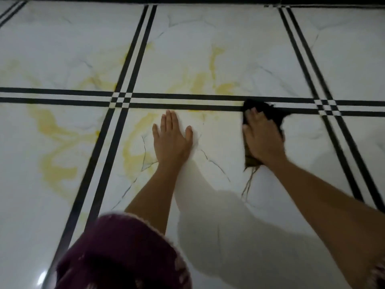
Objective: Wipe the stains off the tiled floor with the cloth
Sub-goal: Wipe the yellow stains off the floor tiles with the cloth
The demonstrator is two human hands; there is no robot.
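The floor is white marbled tile (260, 59) crossed by double black stripes (187, 101). Yellow stains (200, 84) smear the tile beyond the horizontal stripes, and more yellow stains (54, 155) run over the tiles at the left. My right hand (263, 136) lies flat on a dark cloth (268, 110), pressing it to the floor at the horizontal stripe; frayed threads trail from the cloth's near end. My left hand (171, 138) rests flat on the tile, fingers spread, holding nothing, just right of a yellow streak (129, 147).
A dark band (187, 0) runs along the far edge of the floor. A maroon patterned garment (125, 253) fills the bottom left, close to the camera. Shadows of my arms fall on the tile between them.
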